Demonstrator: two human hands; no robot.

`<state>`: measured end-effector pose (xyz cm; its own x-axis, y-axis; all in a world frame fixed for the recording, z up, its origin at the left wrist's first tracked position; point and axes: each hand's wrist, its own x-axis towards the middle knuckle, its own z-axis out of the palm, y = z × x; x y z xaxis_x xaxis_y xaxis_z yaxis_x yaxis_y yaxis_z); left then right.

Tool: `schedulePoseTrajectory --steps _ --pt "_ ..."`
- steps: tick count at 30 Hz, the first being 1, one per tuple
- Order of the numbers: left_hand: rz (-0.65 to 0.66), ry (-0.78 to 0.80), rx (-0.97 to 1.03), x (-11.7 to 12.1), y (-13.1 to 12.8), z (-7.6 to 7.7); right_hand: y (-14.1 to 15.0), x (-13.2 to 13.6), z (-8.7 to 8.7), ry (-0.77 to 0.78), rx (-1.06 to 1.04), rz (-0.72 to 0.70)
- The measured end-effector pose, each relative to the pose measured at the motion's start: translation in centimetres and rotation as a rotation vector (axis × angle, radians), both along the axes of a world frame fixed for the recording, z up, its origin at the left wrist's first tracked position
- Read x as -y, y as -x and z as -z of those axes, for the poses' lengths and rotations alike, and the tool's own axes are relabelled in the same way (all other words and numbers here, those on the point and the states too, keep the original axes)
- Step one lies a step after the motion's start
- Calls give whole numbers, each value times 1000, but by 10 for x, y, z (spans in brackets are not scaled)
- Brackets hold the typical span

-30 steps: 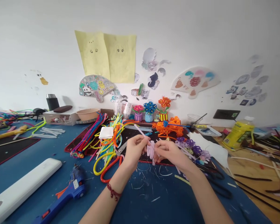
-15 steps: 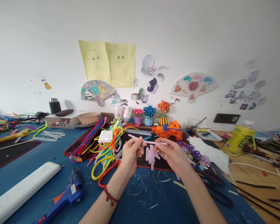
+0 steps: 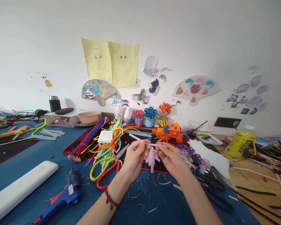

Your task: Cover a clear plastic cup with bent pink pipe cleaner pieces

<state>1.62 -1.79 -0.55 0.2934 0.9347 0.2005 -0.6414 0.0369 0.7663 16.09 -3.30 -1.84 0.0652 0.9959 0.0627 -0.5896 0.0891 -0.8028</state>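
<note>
A short pale lilac pipe cleaner (image 3: 152, 144) spans the gap between my two hands, above the table. My left hand (image 3: 137, 155) pinches it between thumb and fingers, and a bit of it sticks out to the left. Its other end is gripped by my right hand (image 3: 170, 156), also closed in a pinch. Just beyond and below the hands, a small heap of cut lilac pipe cleaner pieces (image 3: 151, 160) lies on the dark mat. Scissors (image 3: 119, 156) with red and yellow handles rest left of my left hand, blades partly spread.
Bundled coloured pipe cleaners (image 3: 91, 137) lie behind the scissors. A blue glue gun (image 3: 69, 193) and a long white case (image 3: 25, 182) occupy the left front. Orange pipe cleaner shapes (image 3: 172, 132) and purple ones (image 3: 192, 156) sit to the right. A yellow bottle (image 3: 240, 143) stands further right.
My hands have come slightly closer together, and the stretch of pipe cleaner showing between them is shorter. My right-hand fingers have moved a little left along it. The view has shifted slightly.
</note>
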Motion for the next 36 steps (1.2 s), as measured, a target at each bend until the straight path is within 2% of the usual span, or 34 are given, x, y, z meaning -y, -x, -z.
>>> schedulePoseTrajectory --steps 5,9,14,22,29,36 --pt "172 -8 -106 2 0 4 1 2 1 -34 -14 -29" --pt "316 -105 -228 4 0 5 -3 4 -1 -136 168 -11" --pt "401 -126 -287 5 1 4 -8 7 -3 -206 354 -17" --pt "417 -148 -267 7 -1 4 -6 11 -6 -227 372 5" --pt "355 -108 -240 11 -3 2 -6 9 -6 -246 416 77" --pt "276 -147 -328 11 -3 2 -3 10 -8 -242 485 124"
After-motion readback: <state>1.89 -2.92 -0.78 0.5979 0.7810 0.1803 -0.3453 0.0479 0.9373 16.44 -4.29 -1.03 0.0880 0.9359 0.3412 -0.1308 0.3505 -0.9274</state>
